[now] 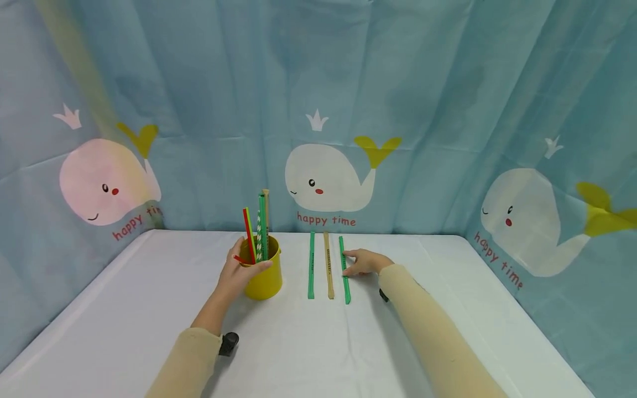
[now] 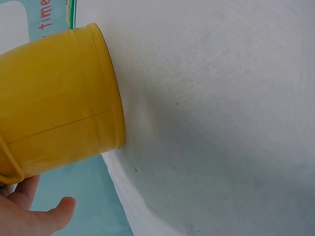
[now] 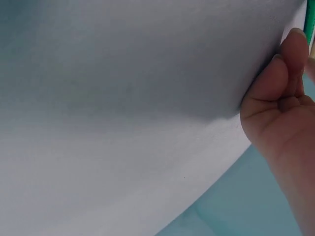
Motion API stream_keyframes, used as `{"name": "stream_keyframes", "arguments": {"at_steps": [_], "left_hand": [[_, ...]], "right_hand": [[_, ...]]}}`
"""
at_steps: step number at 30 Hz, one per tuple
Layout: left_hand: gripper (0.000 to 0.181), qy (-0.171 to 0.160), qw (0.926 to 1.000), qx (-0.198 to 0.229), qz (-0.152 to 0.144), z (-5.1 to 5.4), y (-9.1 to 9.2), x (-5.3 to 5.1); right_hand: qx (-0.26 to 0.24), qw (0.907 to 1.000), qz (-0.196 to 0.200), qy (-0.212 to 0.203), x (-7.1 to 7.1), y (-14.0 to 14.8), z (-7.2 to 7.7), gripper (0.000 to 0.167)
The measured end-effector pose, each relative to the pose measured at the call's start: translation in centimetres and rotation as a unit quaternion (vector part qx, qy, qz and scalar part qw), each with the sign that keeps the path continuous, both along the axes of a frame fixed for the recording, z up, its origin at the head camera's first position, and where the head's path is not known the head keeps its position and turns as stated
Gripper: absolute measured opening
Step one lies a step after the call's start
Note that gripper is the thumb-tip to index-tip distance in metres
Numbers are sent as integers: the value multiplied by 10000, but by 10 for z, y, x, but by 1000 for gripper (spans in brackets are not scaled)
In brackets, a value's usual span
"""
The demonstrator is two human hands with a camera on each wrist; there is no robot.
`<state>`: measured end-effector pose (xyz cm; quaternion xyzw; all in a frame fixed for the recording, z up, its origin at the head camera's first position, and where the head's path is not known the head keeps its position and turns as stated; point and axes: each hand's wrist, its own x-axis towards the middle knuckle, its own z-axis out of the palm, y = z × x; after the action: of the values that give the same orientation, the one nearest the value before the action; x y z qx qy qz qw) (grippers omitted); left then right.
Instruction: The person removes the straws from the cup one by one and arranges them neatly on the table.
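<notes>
A yellow bucket (image 1: 264,282) stands on the white table with several straws upright or leaning in it, green, red and tan among them. My left hand (image 1: 236,273) holds the bucket at its left side near the rim, thumb across the front. The left wrist view shows the bucket's side (image 2: 59,93) large, my left hand (image 2: 29,216) at lower left. Right of it lie a green straw (image 1: 311,271), a tan straw (image 1: 328,271) and another green straw (image 1: 346,290). My right hand (image 1: 365,262) touches this last one with thumb and a finger; its other fingers (image 3: 268,81) are bent.
The white table (image 1: 298,342) runs back to a blue curtain (image 1: 214,110) printed with whales. More curtain hangs along the left and right sides. A black device (image 1: 229,344) is at my left wrist, and part of another (image 1: 384,295) shows under my right sleeve.
</notes>
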<state>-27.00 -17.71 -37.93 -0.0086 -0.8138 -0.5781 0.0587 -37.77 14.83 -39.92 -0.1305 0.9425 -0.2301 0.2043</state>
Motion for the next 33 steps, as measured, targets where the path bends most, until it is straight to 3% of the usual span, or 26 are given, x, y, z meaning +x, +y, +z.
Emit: {"name": "stream_keyframes", "arguments": {"at_steps": [9,21,33], "left_hand": [[102,44,10000,-52,-26,0,2,0],[101,-31,10000,-40,30,1,2,2],[101,-28,10000,8,29,0,0,1]], "right_hand": [[640,9978,69,156,-5,-2,1,72],[472,9982,-205,-301,-12,-5,1,71],[434,9988,-40,-241,-17,-3,-2,72]]}}
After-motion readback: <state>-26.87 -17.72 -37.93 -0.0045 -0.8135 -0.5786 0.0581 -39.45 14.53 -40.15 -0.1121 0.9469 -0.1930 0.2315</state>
